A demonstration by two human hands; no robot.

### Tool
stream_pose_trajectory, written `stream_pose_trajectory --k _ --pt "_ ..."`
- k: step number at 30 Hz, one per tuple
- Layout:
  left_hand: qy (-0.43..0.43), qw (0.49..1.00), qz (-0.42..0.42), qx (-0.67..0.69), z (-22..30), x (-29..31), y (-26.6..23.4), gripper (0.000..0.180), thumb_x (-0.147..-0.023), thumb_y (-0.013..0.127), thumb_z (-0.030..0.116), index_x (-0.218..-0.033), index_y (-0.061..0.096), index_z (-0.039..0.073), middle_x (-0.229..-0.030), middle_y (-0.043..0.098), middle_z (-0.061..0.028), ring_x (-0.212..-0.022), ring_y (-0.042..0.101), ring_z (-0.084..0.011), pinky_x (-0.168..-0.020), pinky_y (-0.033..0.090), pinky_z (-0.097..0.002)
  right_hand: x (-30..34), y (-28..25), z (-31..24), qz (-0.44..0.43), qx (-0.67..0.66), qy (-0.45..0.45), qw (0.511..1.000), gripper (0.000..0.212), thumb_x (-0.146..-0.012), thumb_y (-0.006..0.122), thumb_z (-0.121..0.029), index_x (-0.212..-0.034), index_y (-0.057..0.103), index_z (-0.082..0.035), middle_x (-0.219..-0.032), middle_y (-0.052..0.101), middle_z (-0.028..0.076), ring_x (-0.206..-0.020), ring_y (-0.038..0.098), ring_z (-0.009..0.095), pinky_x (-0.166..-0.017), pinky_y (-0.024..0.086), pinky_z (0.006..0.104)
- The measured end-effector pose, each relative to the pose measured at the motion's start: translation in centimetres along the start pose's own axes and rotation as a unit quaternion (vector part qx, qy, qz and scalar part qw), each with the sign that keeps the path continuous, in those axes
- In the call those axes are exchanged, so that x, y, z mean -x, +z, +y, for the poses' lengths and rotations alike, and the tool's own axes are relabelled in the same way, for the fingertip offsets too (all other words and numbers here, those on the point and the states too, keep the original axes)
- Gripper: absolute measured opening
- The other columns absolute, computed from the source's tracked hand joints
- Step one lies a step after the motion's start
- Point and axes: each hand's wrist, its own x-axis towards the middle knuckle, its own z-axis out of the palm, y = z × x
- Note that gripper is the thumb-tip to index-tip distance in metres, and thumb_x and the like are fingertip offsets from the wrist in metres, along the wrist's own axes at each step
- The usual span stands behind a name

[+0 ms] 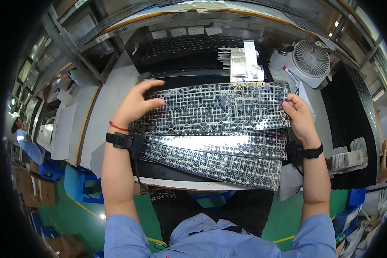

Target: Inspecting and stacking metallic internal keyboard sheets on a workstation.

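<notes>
A clear keyboard membrane sheet with silver circuit traces and dark round dots spreads across the bench in front of me. My right hand pinches its right edge between thumb and fingers. At the opposite end my left hand is open, thumb and forefinger apart above the sheet's left edge; whether it touches the sheet I cannot tell. Fanned out below, nearer to me, more membrane sheets overlap at a slant. Pale flat connector tails stick up behind the top sheet's far edge.
A white round fan stands at the back right, beside a red-capped marker. Further right, a black sheet stack bears a bundle of pale tails. A shelf edge crosses overhead. A blue stool is at left.
</notes>
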Motion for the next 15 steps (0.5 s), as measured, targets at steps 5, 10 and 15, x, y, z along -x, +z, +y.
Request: stream_pose_trajectory --k 5,10,15 --pt "-0.026 0.998 -0.052 0.025 0.9 -0.3 1.9 0.046 -0.072 0.082 0.014 -0.113 0.066 -0.002 -0.106 0.069 -0.0121 -0.098 0.064 -0.0197 -0.091 0.049 -0.0312 0.1 0.5 0.0 -0.017 0.001 -0.011 1.000 0.012 -0.099 0.051 -0.005 -0.108 0.058 0.000 -0.096 0.068 0.004 -0.083 0.063 0.007 -0.076 0.049 0.0209" --pt "-0.067 0.995 -0.073 0.000 1.3 -0.9 2.1 0.029 -0.080 0.077 0.017 -0.098 0.068 -0.004 -0.086 0.069 -0.0070 -0.081 0.062 -0.0126 -0.077 0.050 -0.0272 0.1 0.5 -0.1 -0.024 0.005 -0.007 1.000 0.011 -0.099 0.052 -0.005 -0.107 0.058 0.000 -0.094 0.067 0.003 -0.082 0.062 0.006 -0.076 0.049 0.0207" --pt "-0.066 0.996 0.013 0.051 -0.9 -1.1 2.0 0.017 -0.092 0.063 0.014 -0.095 0.069 -0.002 -0.085 0.067 -0.0024 -0.078 0.059 -0.0099 -0.075 0.048 -0.0242 -0.1 0.3 0.1 -0.016 0.015 -0.009 1.000 0.011 -0.099 0.051 -0.005 -0.107 0.058 0.000 -0.093 0.067 0.003 -0.081 0.061 0.005 -0.075 0.048 0.0205"
